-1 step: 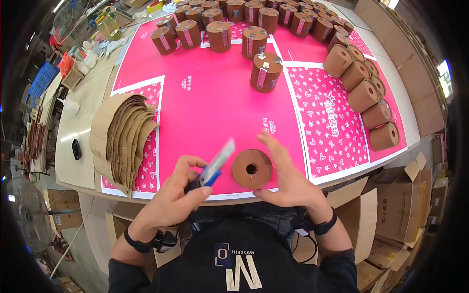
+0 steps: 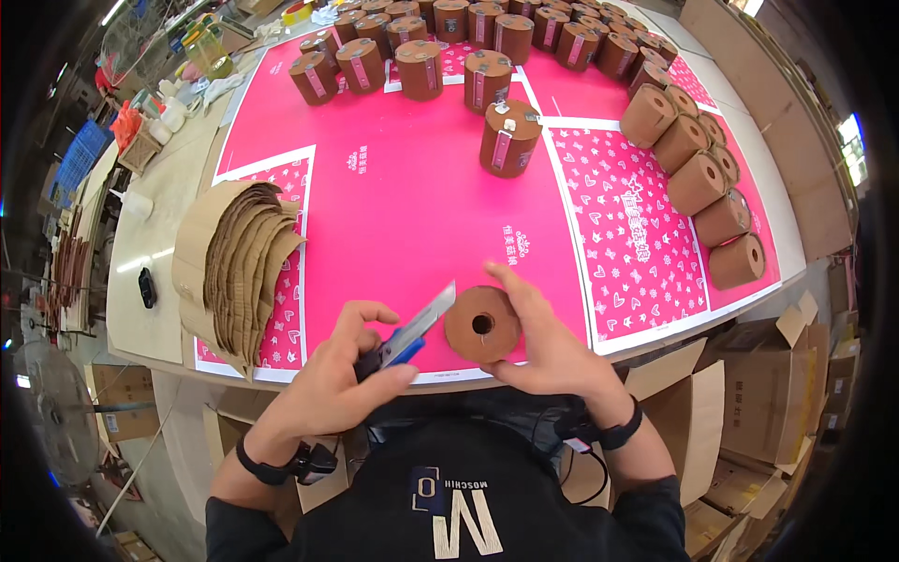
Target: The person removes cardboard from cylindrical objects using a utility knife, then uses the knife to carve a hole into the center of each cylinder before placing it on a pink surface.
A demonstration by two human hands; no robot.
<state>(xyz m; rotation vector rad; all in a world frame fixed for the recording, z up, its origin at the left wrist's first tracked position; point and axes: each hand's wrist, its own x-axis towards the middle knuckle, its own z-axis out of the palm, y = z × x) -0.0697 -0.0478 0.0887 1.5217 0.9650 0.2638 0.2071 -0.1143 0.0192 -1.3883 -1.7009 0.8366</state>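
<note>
My left hand (image 2: pixel 351 370) is closed around a utility knife (image 2: pixel 405 348) with a blue and black handle. Its long silver blade is out, and the tip points up and right beside a brown roll (image 2: pixel 468 342). That roll stands on end on the pink sheet, its round core hole facing up. Around the roll's right side curves my right hand (image 2: pixel 552 351), thumb at the near edge and fingers at the far right edge, seemingly touching it. Part of the roll's right side is hidden by the hand.
A stack of curved brown cardboard sheets (image 2: pixel 234 262) lies left. One taped roll (image 2: pixel 510 140) stands ahead, with several similar ones behind it. More rolls (image 2: pixel 735 262) lie on their sides at right. Cardboard boxes (image 2: pixel 763 393) stand below the table's right edge; a fan (image 2: pixel 56 412) is at left.
My right hand has closed in from the right against the roll, its fingers lower. The knife blade has tilted further right, its tip nearer the roll.
</note>
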